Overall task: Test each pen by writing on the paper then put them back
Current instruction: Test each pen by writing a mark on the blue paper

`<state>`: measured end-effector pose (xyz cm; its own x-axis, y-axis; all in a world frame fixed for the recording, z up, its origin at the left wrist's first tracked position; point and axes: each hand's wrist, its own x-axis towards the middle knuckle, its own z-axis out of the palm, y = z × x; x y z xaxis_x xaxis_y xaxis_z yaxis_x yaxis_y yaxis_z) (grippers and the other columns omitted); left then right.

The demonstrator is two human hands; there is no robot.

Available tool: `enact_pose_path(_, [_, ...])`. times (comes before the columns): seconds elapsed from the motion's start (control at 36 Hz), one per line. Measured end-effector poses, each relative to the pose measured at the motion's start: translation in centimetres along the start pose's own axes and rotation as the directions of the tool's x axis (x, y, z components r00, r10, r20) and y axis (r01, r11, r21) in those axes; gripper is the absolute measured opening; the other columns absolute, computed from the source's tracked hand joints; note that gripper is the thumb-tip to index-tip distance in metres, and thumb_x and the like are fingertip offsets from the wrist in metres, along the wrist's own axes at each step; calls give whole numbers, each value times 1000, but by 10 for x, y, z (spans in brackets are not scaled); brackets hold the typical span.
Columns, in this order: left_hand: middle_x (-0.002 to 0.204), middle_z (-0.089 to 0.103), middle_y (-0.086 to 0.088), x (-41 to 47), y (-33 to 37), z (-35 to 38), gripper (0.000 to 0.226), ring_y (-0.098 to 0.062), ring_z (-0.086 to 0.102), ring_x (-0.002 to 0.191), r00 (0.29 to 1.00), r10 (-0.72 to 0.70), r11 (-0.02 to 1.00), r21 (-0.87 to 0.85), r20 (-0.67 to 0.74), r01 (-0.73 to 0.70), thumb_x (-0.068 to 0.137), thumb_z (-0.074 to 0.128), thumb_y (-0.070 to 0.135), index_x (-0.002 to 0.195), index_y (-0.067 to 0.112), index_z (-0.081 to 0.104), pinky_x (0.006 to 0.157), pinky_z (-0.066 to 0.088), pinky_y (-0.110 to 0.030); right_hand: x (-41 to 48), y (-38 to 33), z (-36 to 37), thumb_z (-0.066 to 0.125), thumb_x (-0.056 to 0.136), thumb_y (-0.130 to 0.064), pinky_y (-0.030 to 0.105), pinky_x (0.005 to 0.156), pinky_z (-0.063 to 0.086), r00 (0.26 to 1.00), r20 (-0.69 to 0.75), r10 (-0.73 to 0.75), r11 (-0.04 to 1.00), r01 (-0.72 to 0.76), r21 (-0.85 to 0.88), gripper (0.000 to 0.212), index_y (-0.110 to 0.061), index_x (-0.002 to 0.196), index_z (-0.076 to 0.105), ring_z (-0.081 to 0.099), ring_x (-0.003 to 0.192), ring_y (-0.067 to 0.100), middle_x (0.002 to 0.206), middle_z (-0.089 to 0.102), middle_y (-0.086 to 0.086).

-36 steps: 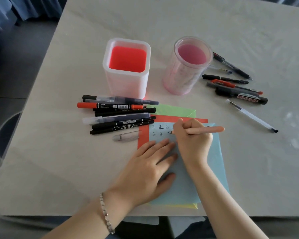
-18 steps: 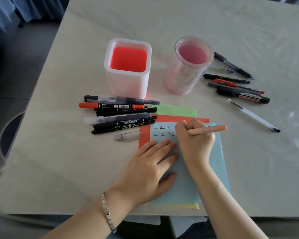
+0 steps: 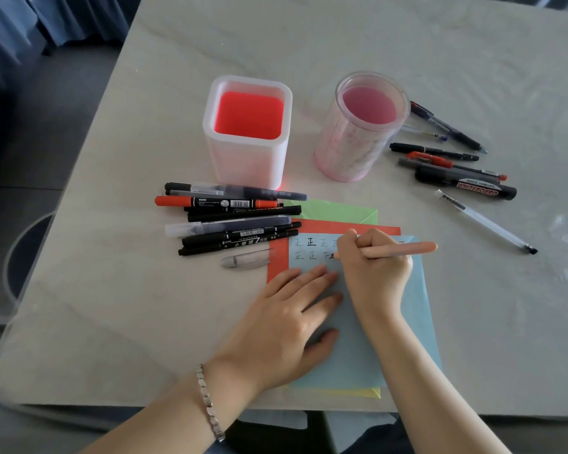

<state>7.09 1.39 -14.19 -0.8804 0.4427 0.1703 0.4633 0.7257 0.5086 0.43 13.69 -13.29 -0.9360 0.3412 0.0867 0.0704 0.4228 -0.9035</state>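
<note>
Your right hand (image 3: 374, 273) grips peach pen (image 3: 404, 250), fingers curled round barrel, tip on blue paper (image 3: 417, 290) at second row of characters. Your left hand (image 3: 286, 322) lies flat, fingers straight, pressing same sheet, holding nothing. Blue paper tops coloured sheets (image 3: 277, 260) near table (image 3: 112, 322) front edge. Clear cap (image 3: 246, 258) just left of stack. Pen pile (image 3: 236, 221) beyond cap. More pens (image 3: 456, 168) right of round holder (image 3: 361, 126); square holder (image 3: 248, 132) to its left.
</note>
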Motion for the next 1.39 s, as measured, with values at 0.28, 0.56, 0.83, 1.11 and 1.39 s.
enact_pose_path(0.28, [127,59,-5,0,0,0,40,-16,45,125,1000,0,1000,5,0,0,82,52,34,112,14,68,108,27,-31,0,2,1,55,69,-21,22,48,26,1000,7,2,999,-1,-33,38,-19,42,28,27,46,11,39,29,-6])
enact_pose_path(0.56, [127,59,-5,0,-1,0,40,-16,45,125,1000,2,1000,8,-4,-2,81,52,34,112,14,68,108,27,-31,0,-2,1,55,69,-23,29,50,31,999,32,-6,998,8,-59,36,-18,43,30,31,46,11,40,32,-6])
enact_pose_path(0.83, [127,60,-6,0,-1,2,39,-16,45,125,1000,14,1000,10,-25,-14,81,53,34,109,14,69,108,26,-30,0,-3,0,52,67,-18,24,48,23,997,-62,41,999,-43,-32,39,-22,43,22,25,45,13,38,26,-6])
enact_pose_path(1.11, [125,61,-5,-1,-2,3,33,-16,46,123,998,29,1000,12,-55,-28,83,52,30,106,13,69,106,30,-31,-1,-16,-9,62,82,-14,14,54,40,981,-61,186,967,-172,187,29,-11,55,54,50,48,3,52,58,0])
enact_pose_path(1.39, [119,63,-7,-7,-7,-9,24,-18,53,109,963,-16,999,45,-269,29,83,49,10,106,14,56,97,35,-31,-10,-20,-42,62,86,-19,11,39,31,980,45,194,962,-199,188,29,-2,66,50,43,36,5,35,51,-10])
